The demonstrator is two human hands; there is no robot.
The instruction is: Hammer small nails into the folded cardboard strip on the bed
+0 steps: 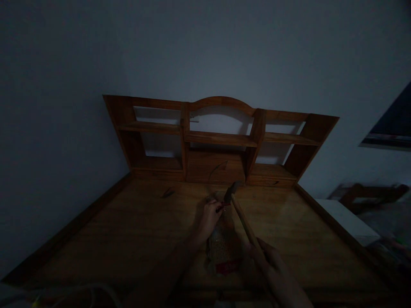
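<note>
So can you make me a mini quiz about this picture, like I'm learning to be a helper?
1. Pick one. What is the right hand holding?
A) a cup
B) a tool with a long wooden handle
C) a book

2. True or false: the left hand is farther from the tool's dark head than the right hand is.

3. Fill in near or far: the shelf unit stands along the ... side of the desk.

Key: 1. B; 2. false; 3. far

Very dim light, bluish on the wall [224,55], heavy foreground shadow, soft detail, wide-angle edge stretch.
</note>
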